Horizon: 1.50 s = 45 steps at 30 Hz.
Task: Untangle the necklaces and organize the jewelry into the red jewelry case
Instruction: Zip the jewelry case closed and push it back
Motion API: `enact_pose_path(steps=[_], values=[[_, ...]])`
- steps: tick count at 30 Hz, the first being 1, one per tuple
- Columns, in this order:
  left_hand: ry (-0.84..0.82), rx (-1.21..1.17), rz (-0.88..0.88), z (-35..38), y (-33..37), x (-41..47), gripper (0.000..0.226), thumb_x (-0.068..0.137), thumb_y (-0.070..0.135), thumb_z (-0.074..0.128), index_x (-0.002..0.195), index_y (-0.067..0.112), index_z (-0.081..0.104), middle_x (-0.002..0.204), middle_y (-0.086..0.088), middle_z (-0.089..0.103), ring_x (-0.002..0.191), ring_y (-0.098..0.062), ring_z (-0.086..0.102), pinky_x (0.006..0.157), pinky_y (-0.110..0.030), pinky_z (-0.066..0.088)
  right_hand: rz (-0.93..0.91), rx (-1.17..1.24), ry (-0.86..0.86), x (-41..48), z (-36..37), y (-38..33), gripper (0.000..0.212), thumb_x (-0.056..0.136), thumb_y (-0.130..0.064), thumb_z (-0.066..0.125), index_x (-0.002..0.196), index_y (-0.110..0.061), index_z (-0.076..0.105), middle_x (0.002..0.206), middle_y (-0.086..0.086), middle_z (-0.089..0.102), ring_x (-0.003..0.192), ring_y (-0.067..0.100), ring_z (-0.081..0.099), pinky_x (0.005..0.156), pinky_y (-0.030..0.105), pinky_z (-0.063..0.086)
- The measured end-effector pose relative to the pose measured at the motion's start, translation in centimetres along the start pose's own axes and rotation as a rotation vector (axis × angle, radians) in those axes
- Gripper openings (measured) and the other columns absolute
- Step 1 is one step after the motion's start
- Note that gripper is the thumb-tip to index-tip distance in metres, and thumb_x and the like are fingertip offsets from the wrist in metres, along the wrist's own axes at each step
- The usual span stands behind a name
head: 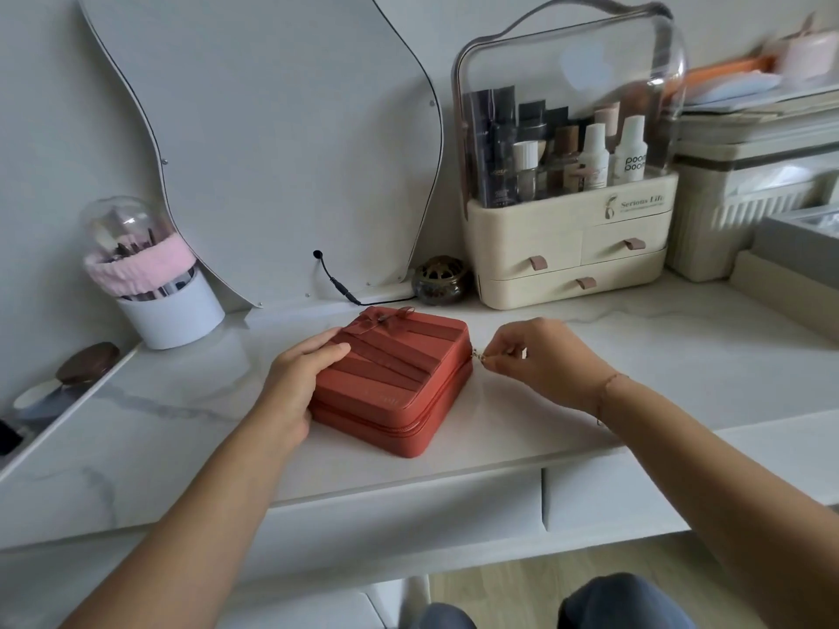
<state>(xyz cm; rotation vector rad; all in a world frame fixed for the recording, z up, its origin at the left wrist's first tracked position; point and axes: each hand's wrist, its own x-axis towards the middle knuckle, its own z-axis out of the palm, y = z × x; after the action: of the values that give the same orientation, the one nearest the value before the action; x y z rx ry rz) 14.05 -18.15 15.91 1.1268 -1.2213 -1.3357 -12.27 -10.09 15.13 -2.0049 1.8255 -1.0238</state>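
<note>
White marble vanity top (635, 356): red jewelry case (399, 370) sits shut mid-table, zip closed along near side. Left hand (295, 383) braces case's left edge, fingers relaxed, thumb on lid. Right hand (540, 360) pinches gold zipper pull (476, 355) at right corner. Likely step: unzipping; next calls for steady pull along track

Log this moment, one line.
stage: case closed | left hand: rests on case | right hand: pinches zipper pull at case's right corner
</note>
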Motion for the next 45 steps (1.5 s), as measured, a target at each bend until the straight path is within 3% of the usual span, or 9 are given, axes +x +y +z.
enact_pose_path(steps=[8, 11, 16, 22, 25, 29, 36, 40, 45], values=[[0.047, 0.001, 0.012, 0.1, -0.3, 0.0, 0.041, 0.079, 0.005, 0.066, 0.12, 0.011, 0.067, 0.108, -0.008, 0.072, 0.104, -0.022, 0.067, 0.096, -0.034, 0.049, -0.172, 0.075, -0.088, -5.6, 3.1, -6.2, 0.007, 0.085, -0.016, 0.062, 0.086, -0.016, 0.069, 0.069, -0.019, 0.06, 0.062, 0.003, 0.054, 0.067, 0.019, 0.045], [0.098, -0.011, 0.023, 0.5, -0.3, -0.3, 0.041, 0.079, 0.003, 0.067, 0.119, 0.009, 0.067, 0.107, -0.009, 0.072, 0.102, -0.022, 0.067, 0.094, -0.033, 0.05, -0.128, 0.093, 0.013, -7.4, 4.7, -7.5, 0.007, 0.088, -0.02, 0.059, 0.082, -0.019, 0.063, 0.058, -0.021, 0.045, 0.057, 0.008, 0.05, 0.063, 0.025, 0.045], [0.177, -0.028, 0.046, 1.5, -0.6, -1.0, 0.041, 0.076, 0.003, 0.069, 0.117, 0.009, 0.068, 0.109, -0.011, 0.071, 0.104, -0.024, 0.067, 0.101, -0.04, 0.048, -0.006, 0.197, 0.136, -8.8, 6.1, -7.9, 0.009, 0.086, -0.018, 0.062, 0.08, -0.023, 0.061, 0.059, -0.016, 0.054, 0.061, 0.014, 0.06, 0.061, 0.024, 0.047], [0.31, -0.044, 0.127, 4.3, -1.1, -3.0, 0.041, 0.082, 0.005, 0.067, 0.123, 0.01, 0.064, 0.115, -0.001, 0.066, 0.098, -0.01, 0.063, 0.084, -0.014, 0.046, 0.041, 0.272, 0.187, -8.9, 6.9, -8.2, 0.01, 0.087, -0.011, 0.06, 0.081, -0.019, 0.062, 0.051, -0.008, 0.055, 0.053, 0.014, 0.059, 0.053, 0.017, 0.043], [0.338, -0.004, 0.138, 6.0, -1.6, -4.1, 0.04, 0.087, 0.013, 0.063, 0.128, 0.016, 0.06, 0.125, 0.002, 0.062, 0.108, -0.01, 0.057, 0.089, -0.02, 0.04, 0.042, 0.253, 0.221, -8.4, 7.3, -8.0, 0.006, 0.088, -0.015, 0.06, 0.084, -0.019, 0.063, 0.054, -0.011, 0.056, 0.056, 0.013, 0.059, 0.058, 0.024, 0.046], [0.252, -0.02, 0.077, 7.9, -1.4, -5.6, 0.038, 0.097, 0.017, 0.049, 0.134, 0.025, 0.051, 0.124, 0.007, 0.057, 0.097, -0.006, 0.054, 0.074, -0.014, 0.041, 0.006, 0.233, 0.203, -7.6, 7.5, -8.5, 0.007, 0.088, -0.013, 0.059, 0.084, -0.018, 0.064, 0.055, -0.019, 0.05, 0.059, 0.011, 0.057, 0.059, 0.026, 0.046], [-0.147, -0.242, -0.044, 6.5, -2.1, -6.9, 0.031, 0.102, 0.025, 0.04, 0.13, 0.027, 0.054, 0.12, 0.003, 0.066, 0.103, -0.009, 0.064, 0.078, -0.024, 0.049, -0.106, 0.206, 0.103, -7.9, 5.6, -8.4, 0.015, 0.089, -0.015, 0.057, 0.089, -0.018, 0.071, 0.07, -0.008, 0.066, 0.064, 0.009, 0.058, 0.066, 0.025, 0.047], [-0.147, 0.081, 0.163, 3.6, -3.3, -8.1, 0.038, 0.087, 0.047, 0.063, 0.115, 0.022, 0.064, 0.108, 0.008, 0.071, 0.105, -0.008, 0.064, 0.093, -0.027, 0.047, -0.206, -0.036, 0.38, -7.2, 2.4, -6.1, 0.021, 0.081, -0.039, 0.056, 0.083, -0.025, 0.07, 0.081, -0.011, 0.063, 0.073, 0.007, 0.055, 0.068, 0.03, 0.047], [0.117, 0.652, 0.375, 3.5, -3.9, -10.1, 0.037, 0.066, 0.048, 0.08, 0.085, 0.024, 0.06, 0.085, 0.012, 0.062, 0.081, 0.0, 0.057, 0.066, -0.007, 0.039, -0.189, -0.247, 0.41, -5.4, 2.3, -3.4, 0.045, 0.072, -0.056, 0.057, 0.11, -0.033, 0.066, 0.121, -0.012, 0.056, 0.116, 0.014, 0.043, 0.091, 0.029, 0.021]])
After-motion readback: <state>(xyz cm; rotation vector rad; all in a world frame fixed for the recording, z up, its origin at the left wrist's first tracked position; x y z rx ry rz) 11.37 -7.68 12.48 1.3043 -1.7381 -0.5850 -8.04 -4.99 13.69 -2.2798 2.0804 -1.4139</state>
